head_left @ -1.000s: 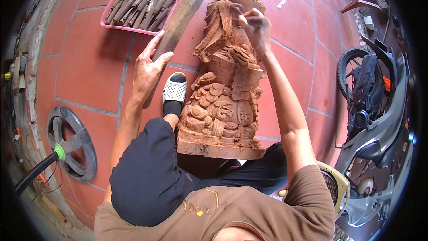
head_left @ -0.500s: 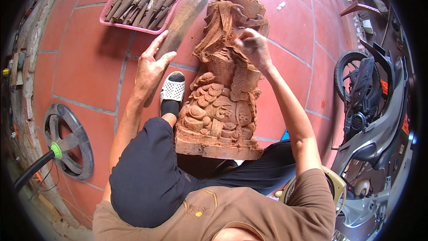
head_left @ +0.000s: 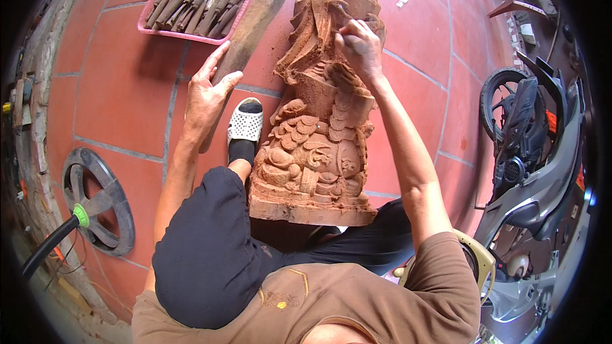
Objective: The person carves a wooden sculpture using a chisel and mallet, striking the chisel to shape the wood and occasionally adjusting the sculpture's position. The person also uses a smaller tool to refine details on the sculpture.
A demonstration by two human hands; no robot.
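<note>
A brown carved wooden statue (head_left: 319, 153) lies on its back in front of me, its base toward me and its bearded head far away. Reddish dust covers parts of the carving. My right hand (head_left: 360, 51) is closed over the statue's upper body; what its fingers hold, if anything, is hidden. On the left, my left hand (head_left: 205, 99) grips a long flat wooden board (head_left: 258, 28) between thumb and fingers. The board slants beside the statue, its far end near the statue's shoulder. My foot in a white perforated clog (head_left: 245, 124) rests between board and statue.
A pink plastic basket (head_left: 141, 22) of several dark wooden-handled tools stands at the far left. A grey spoked wheel-shaped base (head_left: 95, 200) with a black pole is at the left. Motorbike parts (head_left: 535, 172) line the right, near a brown chair frame (head_left: 503, 0). Red tiles (head_left: 127, 108) cover the floor.
My right hand has moved a little farther up the statue, away from me. My left hand and the board have shifted slightly left. The view has shifted slightly too.
</note>
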